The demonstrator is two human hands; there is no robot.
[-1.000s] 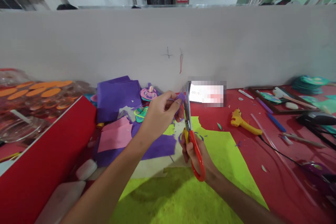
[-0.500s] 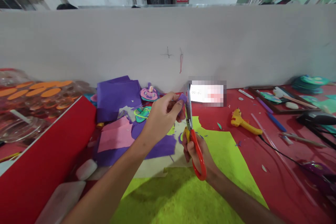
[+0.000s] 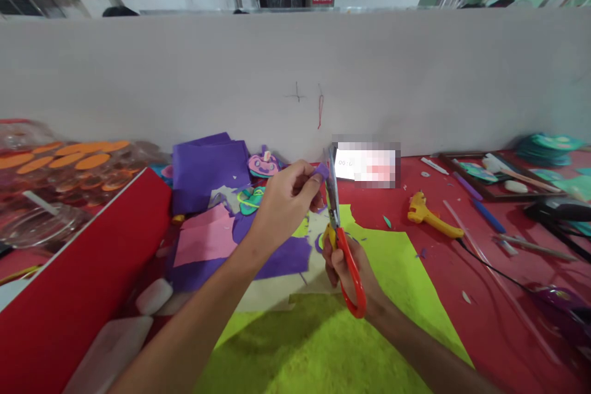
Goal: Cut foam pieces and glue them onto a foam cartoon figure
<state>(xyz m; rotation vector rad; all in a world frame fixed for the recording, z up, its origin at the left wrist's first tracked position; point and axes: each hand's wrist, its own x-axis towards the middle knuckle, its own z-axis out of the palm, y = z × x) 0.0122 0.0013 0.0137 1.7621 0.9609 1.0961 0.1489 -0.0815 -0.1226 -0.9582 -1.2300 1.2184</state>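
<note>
My left hand (image 3: 290, 197) pinches a small purple piece of felt (image 3: 322, 170) between thumb and fingertips. Wrapped round the handles of a pair of scissors (image 3: 353, 280) with red and yellow grips is my right hand (image 3: 348, 261). The blades point up and stand right beside the purple piece; whether they touch it I cannot tell. Beneath both hands lies a large yellow-green felt sheet (image 3: 392, 320). Purple felt (image 3: 286, 258) and pink felt (image 3: 205, 241) pieces lie to the left, partly behind my left forearm.
Folded purple felt (image 3: 210, 175) leans at the back, near a pink face-shaped piece (image 3: 264, 164). A lit phone (image 3: 364, 163) stands against the partition (image 3: 184, 74). To the right are a yellow glue gun (image 3: 431, 215) and a brown frame (image 3: 489, 194). A red board (image 3: 92, 277) rises at left.
The two hands, the scissors and the purple piece keep nearly the same positions. The whole view has shifted slightly to the right.
</note>
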